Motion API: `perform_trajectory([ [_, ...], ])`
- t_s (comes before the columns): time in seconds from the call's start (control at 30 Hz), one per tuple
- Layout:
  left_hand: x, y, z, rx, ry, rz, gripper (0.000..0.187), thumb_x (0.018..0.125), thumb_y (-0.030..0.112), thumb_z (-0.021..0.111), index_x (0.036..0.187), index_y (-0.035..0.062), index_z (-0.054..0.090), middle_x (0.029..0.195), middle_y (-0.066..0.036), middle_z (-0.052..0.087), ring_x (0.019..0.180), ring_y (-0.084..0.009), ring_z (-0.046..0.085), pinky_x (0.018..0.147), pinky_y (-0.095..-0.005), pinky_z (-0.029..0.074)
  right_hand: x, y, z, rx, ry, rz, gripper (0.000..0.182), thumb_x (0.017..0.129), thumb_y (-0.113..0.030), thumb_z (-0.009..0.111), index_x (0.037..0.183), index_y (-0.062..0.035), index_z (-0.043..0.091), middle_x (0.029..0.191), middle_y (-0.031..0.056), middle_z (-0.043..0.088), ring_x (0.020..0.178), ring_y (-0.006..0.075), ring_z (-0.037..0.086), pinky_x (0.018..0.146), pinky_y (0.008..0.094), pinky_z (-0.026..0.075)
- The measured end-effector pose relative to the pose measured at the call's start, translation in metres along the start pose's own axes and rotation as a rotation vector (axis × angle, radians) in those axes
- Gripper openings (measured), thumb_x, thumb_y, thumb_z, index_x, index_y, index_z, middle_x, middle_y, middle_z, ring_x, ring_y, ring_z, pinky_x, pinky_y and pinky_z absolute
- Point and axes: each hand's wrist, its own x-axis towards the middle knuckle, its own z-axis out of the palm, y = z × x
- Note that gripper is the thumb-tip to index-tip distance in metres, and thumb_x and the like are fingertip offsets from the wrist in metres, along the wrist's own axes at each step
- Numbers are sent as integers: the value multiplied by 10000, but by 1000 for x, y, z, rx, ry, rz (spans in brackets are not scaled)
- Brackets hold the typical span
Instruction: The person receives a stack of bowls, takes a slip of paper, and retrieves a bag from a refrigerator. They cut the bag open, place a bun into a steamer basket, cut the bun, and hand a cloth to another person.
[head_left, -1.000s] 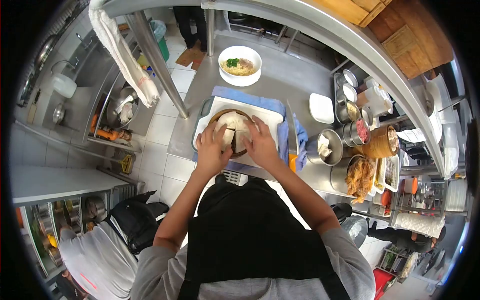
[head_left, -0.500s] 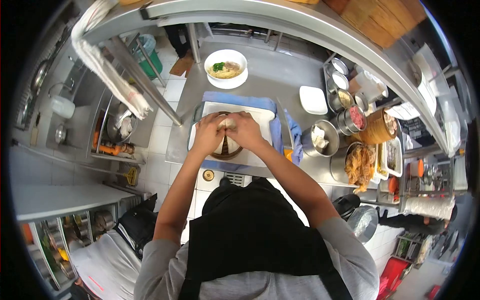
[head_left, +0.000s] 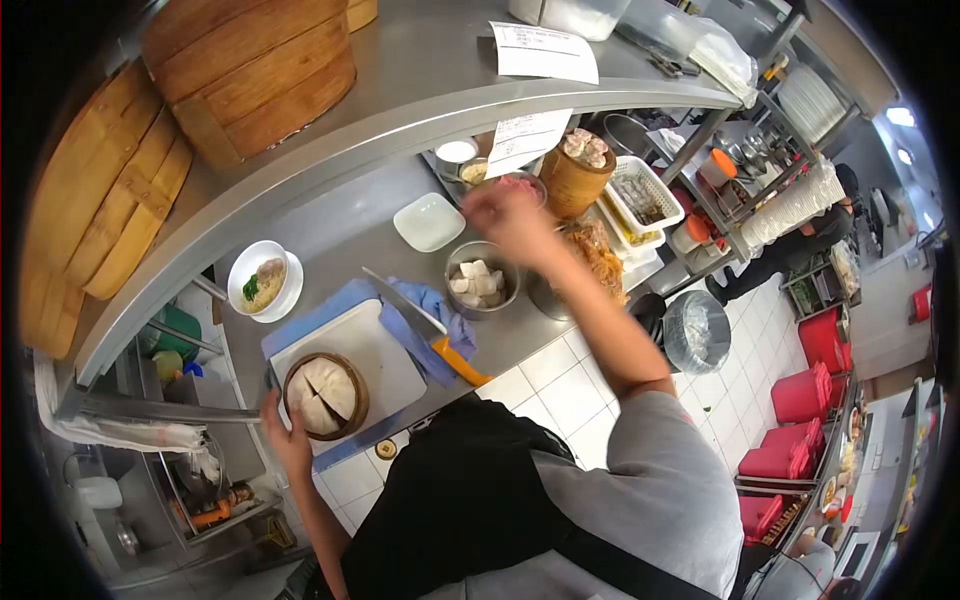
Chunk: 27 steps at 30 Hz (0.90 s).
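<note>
My left hand (head_left: 288, 432) rests at the left side of a round bamboo steamer (head_left: 360, 412), fingers stretched out and apart. White buns (head_left: 335, 383) fill the steamer, with dark gaps between them. It sits on a white cutting board (head_left: 398, 372) over blue cloths (head_left: 350, 296). Farther right, my right hand (head_left: 500, 210) reaches out, smeared by motion, beside a metal bowl of pink food (head_left: 528, 183); its fingers are too blurred to read. Below that hand stands a metal pot (head_left: 512, 290) holding white chunks (head_left: 477, 282).
A knife (head_left: 412, 306) with a yellow handle lies right of the board. Nearby are a white square dish (head_left: 430, 222) and a noodle bowl (head_left: 262, 285). A tall wooden steamer (head_left: 575, 185) stands at the right. An overhead metal shelf (head_left: 400, 120) crosses above, a paper slip (head_left: 530, 140) hanging from it.
My hands have parted from the bun they held together over the steamer. The right one has swung out to the right, the left to the steamer's side. The view has turned right.
</note>
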Motion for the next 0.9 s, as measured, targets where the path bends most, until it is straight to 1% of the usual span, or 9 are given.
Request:
perform_trajectory([
  [0.17, -44, -25, 3, -132, 22, -314, 548, 939, 208, 602, 1429, 82, 391, 1393, -176, 443, 1249, -322, 469, 971, -446, 428, -4, 112, -111, -672, 183, 345, 557, 754, -358, 749, 1196, -82, 552, 1254, 249, 521, 1002, 440, 596, 814, 489, 509],
  [0.27, -50, -15, 6, -492, -106, -578, 612, 939, 188, 585, 1473, 109, 297, 1367, -173, 466, 1178, -270, 528, 923, -428, 471, -15, 147, -104, -619, 177, 466, 648, 757, -390, 747, 1274, -96, 489, 1296, 264, 486, 1085, 453, 556, 864, 497, 493],
  [0.43, -42, -9, 5, -680, -148, -528, 574, 953, 138, 538, 1472, 76, 300, 1320, -150, 501, 1090, -219, 563, 852, -340, 501, -11, 217, -93, -767, 188, 560, 607, 858, -312, 624, 1402, -147, 408, 1244, 240, 540, 1084, 401, 552, 872, 507, 469],
  [0.47, -40, -5, 4, -675, -122, -562, 575, 959, 155, 546, 1475, 90, 303, 1324, -155, 496, 1085, -217, 565, 854, -336, 500, -17, 277, -97, -869, 188, 192, 538, 839, -270, 631, 1336, -127, 482, 1151, 220, 587, 1033, 387, 581, 846, 489, 478],
  [0.53, -41, -1, 2, -638, -71, -599, 566, 968, 230, 559, 1465, 86, 329, 1305, -161, 511, 1076, -219, 577, 850, -332, 503, -12, 198, -97, -689, 364, 353, 412, 796, -212, 684, 1176, -100, 571, 1090, 210, 609, 978, 396, 593, 806, 470, 479],
  [0.6, -43, -9, 7, -649, -11, -628, 564, 968, 252, 560, 1459, 83, 340, 1299, -161, 513, 1068, -217, 581, 838, -332, 508, -13, 203, -111, -706, 329, 337, 597, 837, -293, 691, 1359, -111, 466, 1206, 232, 577, 1103, 431, 548, 896, 478, 466],
  [0.63, -44, -12, 7, -653, 9, -638, 563, 968, 275, 562, 1452, 81, 351, 1292, -160, 516, 1059, -216, 585, 827, -331, 512, -11, 179, -114, -651, 420, 123, 422, 829, -161, 677, 1213, -55, 537, 1049, 200, 623, 953, 400, 596, 824, 456, 474],
  [0.8, -40, -18, 5, -544, -30, -641, 430, 952, 197, 542, 1350, 47, 474, 1063, -107, 638, 901, -169, 624, 686, -301, 535, 15, 94, -130, -484, 192, 144, 432, 821, -125, 688, 1206, -4, 533, 1276, 243, 522, 1040, 421, 582, 876, 453, 476],
  [0.9, -33, -29, 4, -489, -49, -661, 352, 948, 192, 544, 1264, 37, 554, 966, -89, 659, 736, -138, 623, 588, -276, 515, 36, 83, -111, -492, 121, -118, 271, 814, -79, 691, 1058, 3, 604, 949, 155, 669, 875, 289, 653, 761, 368, 490],
])
